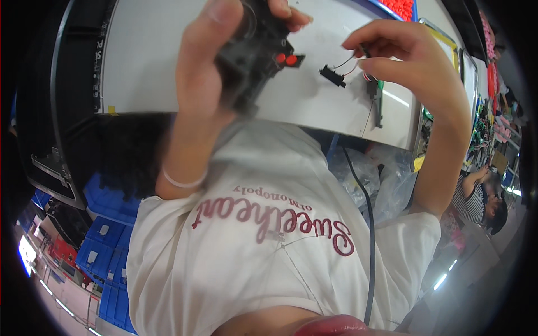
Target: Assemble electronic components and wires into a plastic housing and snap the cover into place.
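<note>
Above the middle of the white tabletop [151, 61], toward its near edge, the left hand [203, 70] grasps a black housing [246, 64], thumb on one side and fingertips on the other. Two red round pieces [291, 60] sit on the side facing right; blur hides the finer detail.

Nearer the tabletop's right edge, the right hand [420, 66] pinches thin wires [352, 69] between thumb and fingers. A small black part [333, 77] is at their end, between the two hands and apart from the housing; whether it touches the tabletop I cannot tell. By the near right corner, a dark slim piece [379, 111] shows below the right hand, and whether it hangs or lies there is unclear.

For good handling, I would steady the housing with a firm, even grip that leaves the red pieces unpressed. The wires look delicate, so they are best left slack; guiding the small part by its own body should spare their joints. Clearance from the slim piece would help avoid snags.
</note>
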Available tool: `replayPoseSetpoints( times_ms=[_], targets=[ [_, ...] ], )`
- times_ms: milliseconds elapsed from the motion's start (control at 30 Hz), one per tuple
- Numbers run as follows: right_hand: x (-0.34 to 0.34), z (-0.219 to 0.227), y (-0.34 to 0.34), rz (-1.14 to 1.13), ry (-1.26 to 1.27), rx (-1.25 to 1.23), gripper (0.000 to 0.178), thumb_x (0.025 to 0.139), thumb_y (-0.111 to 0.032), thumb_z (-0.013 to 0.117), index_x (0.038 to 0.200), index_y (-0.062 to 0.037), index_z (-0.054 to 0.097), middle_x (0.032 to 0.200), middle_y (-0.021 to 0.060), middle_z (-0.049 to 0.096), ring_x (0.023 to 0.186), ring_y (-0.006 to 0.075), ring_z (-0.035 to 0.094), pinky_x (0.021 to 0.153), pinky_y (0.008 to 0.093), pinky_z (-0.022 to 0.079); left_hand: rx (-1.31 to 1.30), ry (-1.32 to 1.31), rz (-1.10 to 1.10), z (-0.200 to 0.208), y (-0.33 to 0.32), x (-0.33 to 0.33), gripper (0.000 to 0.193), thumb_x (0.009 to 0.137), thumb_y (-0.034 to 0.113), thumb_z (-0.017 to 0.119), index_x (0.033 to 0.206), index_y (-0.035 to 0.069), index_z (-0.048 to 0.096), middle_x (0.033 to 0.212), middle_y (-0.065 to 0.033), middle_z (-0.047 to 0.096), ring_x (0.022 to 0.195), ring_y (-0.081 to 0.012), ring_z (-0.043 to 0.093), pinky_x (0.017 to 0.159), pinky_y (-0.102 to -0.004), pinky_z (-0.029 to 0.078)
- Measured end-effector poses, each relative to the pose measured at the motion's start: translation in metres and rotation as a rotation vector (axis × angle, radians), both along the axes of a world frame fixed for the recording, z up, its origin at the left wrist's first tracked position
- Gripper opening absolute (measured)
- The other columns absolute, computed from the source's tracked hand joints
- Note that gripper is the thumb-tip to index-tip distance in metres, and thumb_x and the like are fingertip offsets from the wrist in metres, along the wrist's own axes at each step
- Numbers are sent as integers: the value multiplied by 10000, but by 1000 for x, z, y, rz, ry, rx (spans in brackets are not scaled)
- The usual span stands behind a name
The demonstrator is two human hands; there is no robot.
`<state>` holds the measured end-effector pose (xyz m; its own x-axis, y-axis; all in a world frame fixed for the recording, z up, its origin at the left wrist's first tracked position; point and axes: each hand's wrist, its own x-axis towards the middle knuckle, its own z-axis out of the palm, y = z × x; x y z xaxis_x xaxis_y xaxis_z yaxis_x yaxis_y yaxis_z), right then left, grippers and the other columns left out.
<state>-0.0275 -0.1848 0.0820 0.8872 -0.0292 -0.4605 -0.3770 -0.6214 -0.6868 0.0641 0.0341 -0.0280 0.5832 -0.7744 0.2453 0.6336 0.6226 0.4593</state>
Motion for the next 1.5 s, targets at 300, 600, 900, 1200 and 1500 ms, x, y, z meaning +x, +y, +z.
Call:
replayPoseSetpoints(
  times_ms=[300,600,900,1200,1500],
  targets=[
    [-11,39,-12,-186,-629,196,268,829,33,606,1093,67,641,1000,114,685,938,144,632,864,246,477,312,-112,-42,26,-6,-45,591,828,407,633,1211,-6,456,1038,-113,549,1038,-242,572,752,-317,560],
    [-27,34,36,-243,-855,101,339,856,10,547,1177,117,572,1220,231,575,1081,270,597,979,364,431,100,84,-55,12,-46,-64,689,916,539,534,1338,7,417,1178,-110,590,1045,-201,600,857,-343,525],
    [-61,-19,56,-381,-912,146,281,777,164,626,1052,121,586,1079,266,635,963,278,667,866,320,544,351,6,348,33,-51,-54,1040,696,807,485,1337,-4,362,1202,-192,529,1109,-285,576,957,-406,521],
    [-62,-40,68,-381,-1031,-35,189,733,159,709,888,70,645,1026,234,661,936,246,669,825,321,559,418,53,411,54,-45,-67,1087,576,750,630,1353,30,384,1221,-174,546,1118,-281,585,955,-417,531],
    [-62,-54,73,-371,-1101,-138,157,741,171,695,847,69,639,1035,244,656,920,247,676,801,323,574,-9,97,303,28,-54,-70,760,769,454,757,1315,21,453,1147,-173,586,1075,-262,600,957,-359,507]
  ],
)
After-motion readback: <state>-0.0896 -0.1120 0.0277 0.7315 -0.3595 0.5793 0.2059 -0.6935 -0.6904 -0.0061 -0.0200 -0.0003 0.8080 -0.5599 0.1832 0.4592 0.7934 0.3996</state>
